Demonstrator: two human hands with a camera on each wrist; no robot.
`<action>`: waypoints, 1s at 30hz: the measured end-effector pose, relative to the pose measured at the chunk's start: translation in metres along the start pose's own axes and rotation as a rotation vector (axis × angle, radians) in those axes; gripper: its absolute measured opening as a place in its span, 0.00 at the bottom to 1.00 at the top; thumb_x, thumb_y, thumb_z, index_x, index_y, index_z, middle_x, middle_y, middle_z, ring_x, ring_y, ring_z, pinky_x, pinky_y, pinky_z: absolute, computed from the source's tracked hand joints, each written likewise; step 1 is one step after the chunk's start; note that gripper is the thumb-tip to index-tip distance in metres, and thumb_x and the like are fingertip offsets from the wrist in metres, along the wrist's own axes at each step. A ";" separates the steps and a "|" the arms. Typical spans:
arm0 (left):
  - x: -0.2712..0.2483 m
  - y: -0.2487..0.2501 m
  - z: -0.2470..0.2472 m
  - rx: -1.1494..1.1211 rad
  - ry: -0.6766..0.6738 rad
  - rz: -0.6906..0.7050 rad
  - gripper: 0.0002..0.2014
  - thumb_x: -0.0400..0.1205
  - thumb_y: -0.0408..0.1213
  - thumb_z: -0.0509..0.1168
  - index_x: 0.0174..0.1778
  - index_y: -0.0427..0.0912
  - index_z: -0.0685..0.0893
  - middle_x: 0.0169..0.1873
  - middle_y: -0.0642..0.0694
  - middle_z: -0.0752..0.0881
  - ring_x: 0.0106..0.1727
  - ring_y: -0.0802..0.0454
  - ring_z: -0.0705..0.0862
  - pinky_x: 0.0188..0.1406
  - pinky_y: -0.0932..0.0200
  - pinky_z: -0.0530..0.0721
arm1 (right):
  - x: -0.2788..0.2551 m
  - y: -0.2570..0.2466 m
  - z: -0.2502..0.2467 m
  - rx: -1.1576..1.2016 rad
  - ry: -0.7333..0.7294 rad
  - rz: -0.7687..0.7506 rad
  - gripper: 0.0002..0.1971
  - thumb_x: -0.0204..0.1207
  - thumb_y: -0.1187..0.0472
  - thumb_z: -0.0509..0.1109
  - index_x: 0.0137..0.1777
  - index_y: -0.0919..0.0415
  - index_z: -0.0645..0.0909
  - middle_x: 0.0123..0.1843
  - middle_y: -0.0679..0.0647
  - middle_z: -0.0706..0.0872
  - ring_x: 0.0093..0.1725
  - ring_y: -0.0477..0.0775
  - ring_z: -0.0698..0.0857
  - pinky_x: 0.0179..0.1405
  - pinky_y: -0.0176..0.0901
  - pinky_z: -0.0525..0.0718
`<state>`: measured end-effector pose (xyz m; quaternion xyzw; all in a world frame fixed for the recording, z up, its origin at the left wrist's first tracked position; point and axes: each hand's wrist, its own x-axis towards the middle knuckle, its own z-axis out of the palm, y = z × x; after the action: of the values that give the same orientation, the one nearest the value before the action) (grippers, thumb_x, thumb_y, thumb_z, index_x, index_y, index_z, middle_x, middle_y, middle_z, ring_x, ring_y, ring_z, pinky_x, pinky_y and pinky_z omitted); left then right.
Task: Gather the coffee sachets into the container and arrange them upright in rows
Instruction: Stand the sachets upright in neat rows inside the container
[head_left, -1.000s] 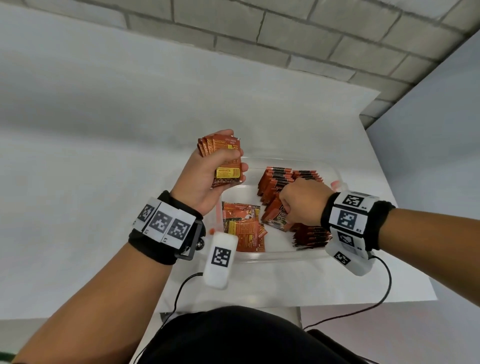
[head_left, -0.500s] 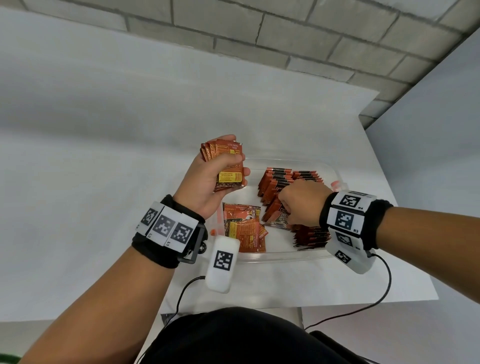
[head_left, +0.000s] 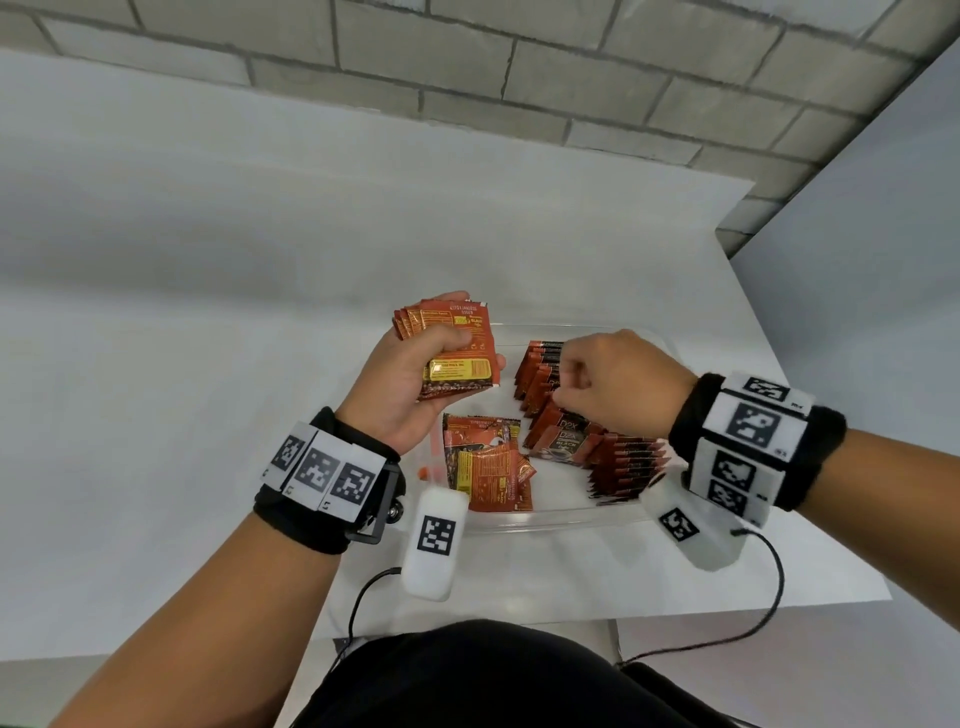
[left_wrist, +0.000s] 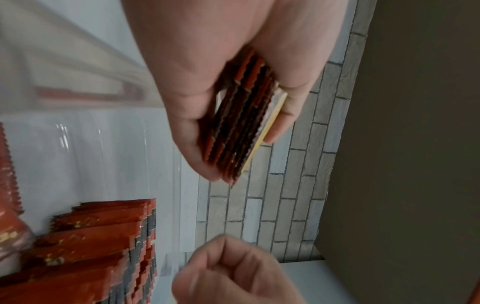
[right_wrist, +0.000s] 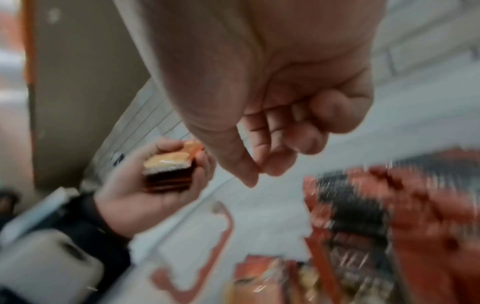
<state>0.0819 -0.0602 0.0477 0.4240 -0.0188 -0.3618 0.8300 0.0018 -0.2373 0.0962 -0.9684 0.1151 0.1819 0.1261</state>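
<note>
My left hand (head_left: 441, 348) grips a stack of several red-orange coffee sachets (head_left: 457, 358) above the left end of the clear plastic container (head_left: 545, 525); the stack's edges show in the left wrist view (left_wrist: 241, 123). My right hand (head_left: 571, 379) hovers over the upright rows of sachets (head_left: 623, 467) in the container's right half, fingers curled and holding nothing (right_wrist: 272, 154). A few sachets (head_left: 561, 436) lean against the row. Several loose sachets (head_left: 488, 462) lie flat in the container's left half.
The container sits on a white table (head_left: 208, 364) near its right end, where the edge (head_left: 753, 291) drops to a grey brick floor. A cable (head_left: 769, 597) hangs from my right wrist unit. Orange latches (head_left: 431, 467) mark the container's left rim.
My right hand has lifted off the leaning sachets and shifted a little toward the far end of the row. The left hand keeps its stack in nearly the same place.
</note>
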 end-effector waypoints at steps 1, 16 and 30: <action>-0.001 0.000 -0.002 0.004 0.012 0.003 0.16 0.81 0.25 0.60 0.60 0.46 0.82 0.46 0.43 0.89 0.43 0.41 0.90 0.41 0.54 0.90 | -0.004 -0.003 0.002 0.098 -0.045 0.023 0.06 0.77 0.57 0.68 0.40 0.56 0.81 0.35 0.44 0.81 0.35 0.44 0.80 0.32 0.34 0.75; -0.002 -0.005 -0.014 -0.051 0.047 0.012 0.16 0.82 0.24 0.59 0.59 0.46 0.82 0.45 0.44 0.89 0.43 0.42 0.90 0.40 0.55 0.89 | 0.011 -0.016 0.057 0.606 -0.507 0.535 0.13 0.85 0.66 0.57 0.63 0.69 0.78 0.41 0.57 0.79 0.35 0.50 0.77 0.33 0.34 0.77; -0.001 -0.005 -0.014 -0.070 0.025 -0.004 0.15 0.82 0.25 0.59 0.59 0.45 0.82 0.46 0.43 0.88 0.42 0.42 0.90 0.41 0.55 0.89 | 0.012 -0.020 0.056 0.535 -0.482 0.480 0.13 0.83 0.69 0.58 0.65 0.63 0.77 0.60 0.59 0.85 0.51 0.53 0.83 0.38 0.34 0.79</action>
<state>0.0833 -0.0521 0.0355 0.3995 0.0052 -0.3587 0.8436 0.0001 -0.2048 0.0456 -0.7772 0.3472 0.3910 0.3501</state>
